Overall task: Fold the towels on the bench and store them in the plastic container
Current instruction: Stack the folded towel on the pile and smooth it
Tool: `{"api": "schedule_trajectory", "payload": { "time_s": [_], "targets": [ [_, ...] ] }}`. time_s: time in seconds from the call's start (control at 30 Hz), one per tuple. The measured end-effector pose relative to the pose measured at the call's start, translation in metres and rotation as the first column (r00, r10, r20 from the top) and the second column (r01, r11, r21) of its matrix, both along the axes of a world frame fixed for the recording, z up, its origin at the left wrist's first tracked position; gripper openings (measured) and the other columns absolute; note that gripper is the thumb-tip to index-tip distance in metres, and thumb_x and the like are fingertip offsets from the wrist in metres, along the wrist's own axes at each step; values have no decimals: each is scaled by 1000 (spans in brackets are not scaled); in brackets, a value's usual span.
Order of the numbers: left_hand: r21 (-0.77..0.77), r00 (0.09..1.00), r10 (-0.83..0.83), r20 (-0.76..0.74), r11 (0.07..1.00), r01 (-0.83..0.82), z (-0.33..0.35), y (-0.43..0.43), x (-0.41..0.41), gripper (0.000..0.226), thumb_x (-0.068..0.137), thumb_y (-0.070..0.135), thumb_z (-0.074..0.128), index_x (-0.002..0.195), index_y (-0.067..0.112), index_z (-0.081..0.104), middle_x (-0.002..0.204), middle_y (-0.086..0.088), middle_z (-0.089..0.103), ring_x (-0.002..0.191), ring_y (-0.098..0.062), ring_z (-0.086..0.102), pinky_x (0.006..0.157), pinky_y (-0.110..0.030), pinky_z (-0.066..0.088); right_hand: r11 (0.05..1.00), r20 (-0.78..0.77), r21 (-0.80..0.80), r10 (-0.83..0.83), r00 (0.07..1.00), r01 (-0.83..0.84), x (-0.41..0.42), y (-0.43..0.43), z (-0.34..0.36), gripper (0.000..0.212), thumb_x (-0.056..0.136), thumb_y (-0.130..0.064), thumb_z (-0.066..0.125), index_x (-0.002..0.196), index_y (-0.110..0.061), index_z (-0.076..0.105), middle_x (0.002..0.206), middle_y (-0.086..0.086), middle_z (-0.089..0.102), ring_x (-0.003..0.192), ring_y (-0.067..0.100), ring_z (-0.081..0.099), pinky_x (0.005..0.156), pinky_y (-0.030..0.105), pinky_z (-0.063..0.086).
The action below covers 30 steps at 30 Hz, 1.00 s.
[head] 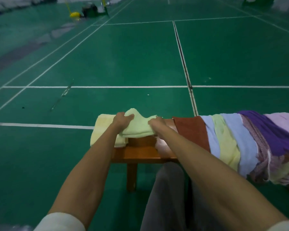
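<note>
Both gripping: left hand (122, 120) and right hand (154, 125) clutching light-green towel (137, 125) on wooden bench (140, 151). Risk: fold slipping toward 6 o'clock, dragging rust-red towel (190, 132) at 3 o'clock.

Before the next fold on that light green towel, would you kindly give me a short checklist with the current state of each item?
1. Left hand grips the light green towel: ok.
2. Right hand grips the towel's other end: ok.
3. Towel lies flat and even for the next fold: not ok, it is bunched up between the hands.
4. Bare space on the bench to lay it down: ok, wood shows in front of the towel.
5. Pale yellow towel underneath stays out of the fold: cannot tell, the green one overlaps it.
6. Plastic container within reach: cannot tell, none is in view.
</note>
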<state>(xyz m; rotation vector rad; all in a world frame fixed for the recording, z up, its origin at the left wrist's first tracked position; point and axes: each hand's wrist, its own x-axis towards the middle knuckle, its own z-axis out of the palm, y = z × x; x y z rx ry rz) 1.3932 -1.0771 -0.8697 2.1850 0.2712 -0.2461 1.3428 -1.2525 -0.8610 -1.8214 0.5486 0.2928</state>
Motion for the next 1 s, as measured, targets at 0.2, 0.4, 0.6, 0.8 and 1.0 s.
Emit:
{"api": "schedule_trajectory", "payload": {
  "time_s": [0.2,0.4,0.6,0.8,1.0],
  "targets": [
    [-21,995,82,63,997,-81,5,47,-2,60,96,53,58,133,6,60,126,-14,66,110,-34,62,96,-45,52,998,35,38,58,998,-59,11,32,4,41,86,-14,62,127,-8,61,119,11,69,107,31,67,92,43,58],
    [43,991,72,114,996,-77,-12,89,-5,62,94,54,58,135,8,59,132,-13,63,115,-33,61,101,-50,51,981,-5,16,195,981,-195,54,59,-47,70,68,-25,61,136,-10,51,129,12,64,116,33,64,97,51,56],
    [65,965,114,238,989,-133,4,105,-2,43,104,43,49,130,8,54,124,-11,61,106,-28,58,82,-37,43,982,88,5,187,978,-188,46,86,5,42,83,-15,63,125,-13,59,122,10,66,110,31,65,96,49,56],
    [307,986,158,51,937,-166,-29,131,-9,49,101,46,54,130,6,47,129,-15,60,117,-36,58,89,-42,46,888,-154,-117,426,891,-445,18,95,-9,36,94,-8,62,128,-6,53,120,17,63,100,36,70,65,39,63],
    [238,981,178,70,952,-190,-44,142,-8,46,101,34,59,135,4,51,133,-19,59,119,-35,57,92,-39,45,874,-157,-170,431,888,-454,20,98,-18,34,91,0,57,123,-8,55,114,16,63,95,35,70,72,47,64]
  ]
}}
